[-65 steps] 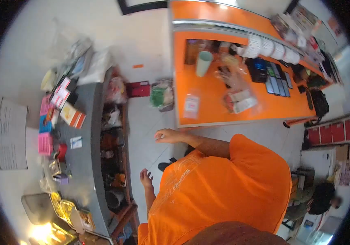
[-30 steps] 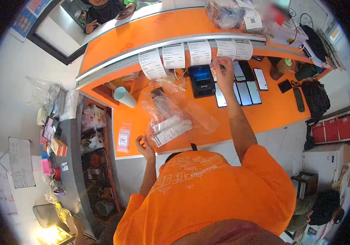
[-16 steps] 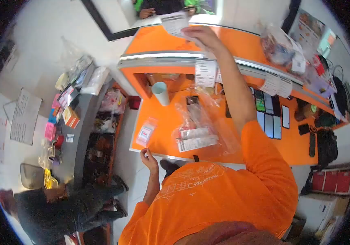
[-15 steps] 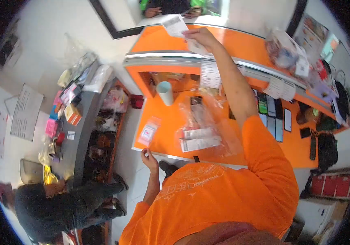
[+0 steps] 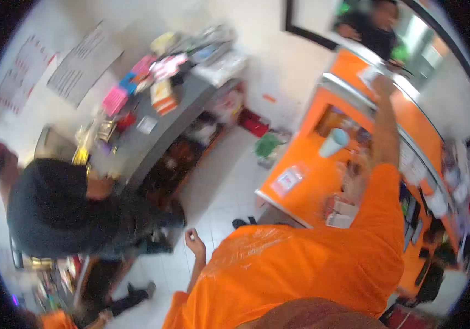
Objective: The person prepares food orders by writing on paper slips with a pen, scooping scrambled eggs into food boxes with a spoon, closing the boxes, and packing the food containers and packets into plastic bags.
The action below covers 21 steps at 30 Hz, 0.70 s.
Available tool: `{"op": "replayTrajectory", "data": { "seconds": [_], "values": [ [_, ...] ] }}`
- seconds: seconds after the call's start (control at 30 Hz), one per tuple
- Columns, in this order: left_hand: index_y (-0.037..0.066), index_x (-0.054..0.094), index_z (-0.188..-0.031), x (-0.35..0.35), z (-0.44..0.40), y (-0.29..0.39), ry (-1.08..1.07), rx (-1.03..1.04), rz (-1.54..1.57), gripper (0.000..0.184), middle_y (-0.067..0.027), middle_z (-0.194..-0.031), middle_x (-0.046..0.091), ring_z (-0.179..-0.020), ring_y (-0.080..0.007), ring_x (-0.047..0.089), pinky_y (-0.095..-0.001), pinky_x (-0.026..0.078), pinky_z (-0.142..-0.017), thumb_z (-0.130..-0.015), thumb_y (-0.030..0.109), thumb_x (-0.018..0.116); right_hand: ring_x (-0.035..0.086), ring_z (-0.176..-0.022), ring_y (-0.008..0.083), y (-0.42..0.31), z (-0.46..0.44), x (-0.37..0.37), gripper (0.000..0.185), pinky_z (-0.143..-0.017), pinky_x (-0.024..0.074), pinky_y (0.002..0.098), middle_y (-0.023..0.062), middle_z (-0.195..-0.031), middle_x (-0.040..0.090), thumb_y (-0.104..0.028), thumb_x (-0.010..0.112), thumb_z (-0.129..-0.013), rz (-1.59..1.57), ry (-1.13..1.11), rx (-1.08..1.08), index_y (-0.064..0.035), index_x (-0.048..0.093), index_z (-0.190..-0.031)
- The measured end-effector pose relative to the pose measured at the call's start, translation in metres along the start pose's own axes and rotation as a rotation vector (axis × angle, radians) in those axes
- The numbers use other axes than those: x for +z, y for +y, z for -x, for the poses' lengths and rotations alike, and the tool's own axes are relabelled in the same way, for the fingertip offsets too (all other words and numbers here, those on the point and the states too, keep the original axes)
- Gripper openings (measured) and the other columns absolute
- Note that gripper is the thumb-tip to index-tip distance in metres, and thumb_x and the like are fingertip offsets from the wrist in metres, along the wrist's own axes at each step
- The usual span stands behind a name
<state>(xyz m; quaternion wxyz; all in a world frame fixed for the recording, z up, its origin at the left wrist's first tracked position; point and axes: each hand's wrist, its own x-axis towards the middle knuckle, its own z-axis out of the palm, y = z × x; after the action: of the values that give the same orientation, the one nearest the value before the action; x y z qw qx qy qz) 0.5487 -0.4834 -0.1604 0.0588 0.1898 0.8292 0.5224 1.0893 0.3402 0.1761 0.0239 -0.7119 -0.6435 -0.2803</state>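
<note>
My right hand (image 5: 383,86) is stretched out over the raised orange counter ledge (image 5: 350,64), its fingers closed on a white paper slip (image 5: 367,77); both are blurred. My left hand (image 5: 194,241) hangs low above the tiled floor, fingers curled in, nothing visible in them. On the orange desk (image 5: 279,189) below the ledge stand a pale blue cup (image 5: 333,142) and, nearer its left edge, a clear packet with a printed label (image 5: 288,180). My right arm partly hides the plastic-wrapped parcel (image 5: 342,213).
A person in dark clothes (image 5: 54,208) sits left by a grey counter (image 5: 136,148) bearing boxes and bags. Another person (image 5: 366,30) is beyond the window opening. Someone in orange (image 5: 56,319) shows at bottom left. Phones (image 5: 410,211) lie on the desk's right.
My view has swung left, so the desk now appears farther right. My right arm still reaches over the ledge with the slip. My left hand now appears over the floor, away from the desk edge.
</note>
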Motion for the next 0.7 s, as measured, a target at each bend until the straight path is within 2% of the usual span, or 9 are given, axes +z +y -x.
{"op": "replayTrajectory", "data": {
  "seconds": [0.1,0.2,0.27,0.33,0.37,0.47,0.57,0.63,0.7],
  "values": [
    [-0.004,0.062,-0.094,-0.042,-0.026,0.005,0.048,-0.058,-0.092,0.018,-0.0136,-0.093,0.064,-0.090,-0.0235,0.059,-0.0352,0.046,-0.084,-0.093,0.014,0.059,0.061,-0.100,0.0257,-0.019,0.017,-0.048,0.023,-0.079,0.0511,0.0440,0.0118,-0.105,0.066,-0.026,0.060,-0.084,-0.216,0.160,0.108,-0.0091,0.068,-0.096],
    [-0.003,0.063,-0.098,-0.049,-0.072,0.006,0.058,-0.094,-0.047,0.015,-0.0129,-0.096,0.065,-0.094,-0.0217,0.060,-0.0332,0.046,-0.087,-0.091,0.010,0.062,0.061,-0.094,0.0263,-0.085,0.055,-0.126,0.022,-0.078,0.0508,0.0414,0.0130,-0.102,0.064,-0.024,0.062,-0.084,-0.812,0.680,0.191,-0.0051,0.066,-0.094],
    [0.002,0.064,-0.099,-0.039,-0.103,0.002,0.108,-0.087,-0.052,0.014,-0.0092,-0.097,0.064,-0.093,-0.0193,0.060,-0.0315,0.050,-0.078,-0.092,0.013,0.062,0.060,-0.090,0.0266,-0.156,0.115,-0.199,0.022,-0.078,0.0506,0.0396,0.0138,-0.101,0.064,-0.022,0.064,-0.084,-1.315,1.122,0.104,-0.0025,0.064,-0.093],
    [0.003,0.063,-0.099,-0.023,-0.141,0.013,0.099,-0.120,0.052,0.017,-0.0074,-0.098,0.064,-0.093,-0.0187,0.060,-0.0308,0.050,-0.070,-0.093,0.019,0.063,0.060,-0.086,0.0270,-0.240,0.188,-0.252,0.022,-0.077,0.0504,0.0379,0.0146,-0.099,0.063,-0.020,0.066,-0.084,-1.560,1.288,-0.068,0.0002,0.063,-0.092],
    [0.004,0.063,-0.099,-0.014,-0.163,0.015,0.112,-0.088,0.044,0.016,-0.0079,-0.098,0.064,-0.092,-0.0196,0.060,-0.0310,0.049,-0.070,-0.092,0.019,0.064,0.060,-0.084,0.0272,-0.284,0.219,-0.267,0.023,-0.077,0.0502,0.0370,0.0150,-0.098,0.062,-0.020,0.067,-0.085,-1.613,1.190,-0.172,0.0015,0.062,-0.092],
    [0.005,0.064,-0.098,-0.003,-0.232,0.051,0.141,0.101,0.011,0.015,-0.0092,-0.098,0.064,-0.090,-0.0242,0.059,-0.0336,0.048,-0.075,-0.089,0.017,0.066,0.060,-0.091,0.0211,-0.441,0.297,-0.273,0.024,-0.080,0.0503,0.0364,0.0136,-0.108,0.063,-0.012,0.062,-0.091,-1.468,0.437,-0.636,-0.0015,0.061,-0.113],
    [0.006,0.063,-0.099,-0.013,-0.319,0.076,0.180,0.210,-0.027,0.015,-0.0091,-0.100,0.062,-0.096,-0.0258,0.055,-0.0340,0.044,-0.082,-0.087,0.014,0.066,0.060,-0.107,0.0259,-0.578,0.326,-0.280,0.047,-0.092,0.0483,0.0361,0.0161,-0.113,0.065,-0.024,0.068,-0.088,-1.066,-0.873,-1.134,-0.0011,0.055,-0.127],
    [0.006,0.062,-0.099,-0.022,-0.377,0.080,0.235,0.213,-0.041,0.017,-0.0110,-0.103,0.061,-0.101,-0.0310,0.053,-0.0389,0.040,-0.091,-0.085,0.014,0.068,0.059,-0.113,0.0292,-0.655,0.338,-0.307,0.053,-0.095,0.0466,0.0395,0.0175,-0.119,0.063,-0.030,0.068,-0.088,-0.690,-1.110,-1.205,-0.0038,0.054,-0.131],
    [0.008,0.063,-0.104,-0.043,-0.429,0.079,0.312,0.166,-0.120,0.020,-0.0087,-0.104,0.060,-0.099,-0.0258,0.053,-0.0347,0.044,-0.083,-0.086,0.015,0.068,0.056,-0.118,0.0332,-0.733,0.358,-0.324,0.054,-0.098,0.0447,0.0415,0.0187,-0.124,0.060,-0.037,0.066,-0.089,-1.044,-0.773,-1.520,-0.0053,0.055,-0.130]
  ]
}}
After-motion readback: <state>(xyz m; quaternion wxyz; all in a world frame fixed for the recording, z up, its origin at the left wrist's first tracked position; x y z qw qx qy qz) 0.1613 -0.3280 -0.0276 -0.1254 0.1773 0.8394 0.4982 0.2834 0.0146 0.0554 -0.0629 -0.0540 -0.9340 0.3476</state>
